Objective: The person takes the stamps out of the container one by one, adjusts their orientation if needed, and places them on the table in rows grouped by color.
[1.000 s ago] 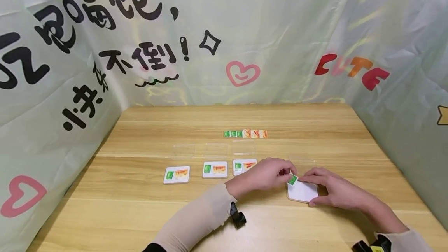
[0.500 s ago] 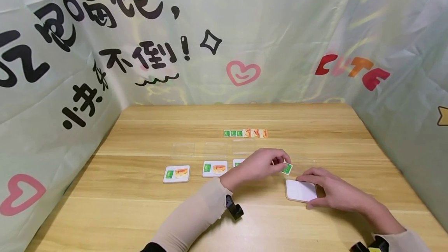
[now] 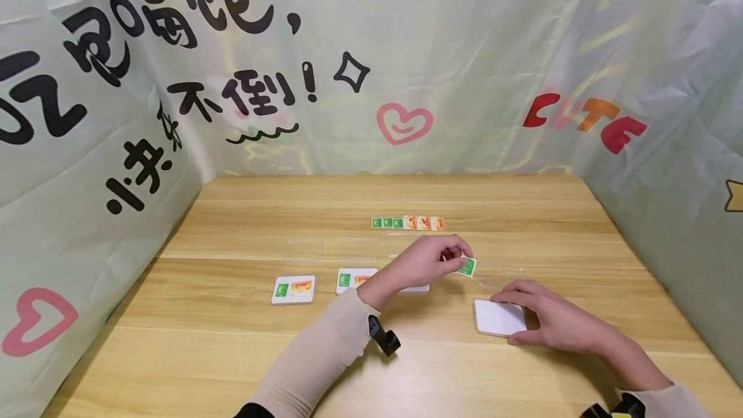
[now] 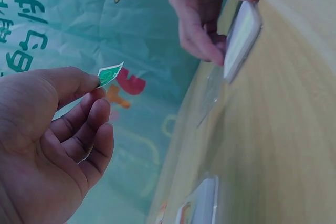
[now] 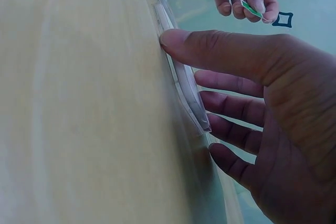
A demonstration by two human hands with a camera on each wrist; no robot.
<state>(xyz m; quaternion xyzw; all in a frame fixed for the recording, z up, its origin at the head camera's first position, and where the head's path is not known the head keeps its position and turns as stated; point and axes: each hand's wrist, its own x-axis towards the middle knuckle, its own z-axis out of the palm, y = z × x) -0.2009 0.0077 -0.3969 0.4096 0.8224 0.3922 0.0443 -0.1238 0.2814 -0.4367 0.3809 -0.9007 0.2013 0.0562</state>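
Note:
My left hand [image 3: 429, 260] pinches a small green sticker [image 3: 467, 268] between thumb and index finger, raised above the table. In the left wrist view the sticker [image 4: 110, 73] stands up from the fingertips, its corners slightly curled. My right hand [image 3: 557, 318] holds a blank white card block [image 3: 498, 318] on the table, thumb at the near edge and fingers at the far edge. Seen from the right wrist, this block [image 5: 185, 85] has clear plastic around it. Left of it lie white card blocks [image 3: 293, 290], each with a green and an orange sticker; one is mostly behind my left arm.
A row of small green and orange stickers [image 3: 406, 223] lies farther back on the wooden table [image 3: 232, 353]. Clear plastic covers [image 3: 304, 250] lie behind the card blocks. Printed cloth [image 3: 464, 50] encloses the table at the back and sides.
My left hand has lifted the green sticker off the white card block and moved away, back and to the left. My right hand stays at the block.

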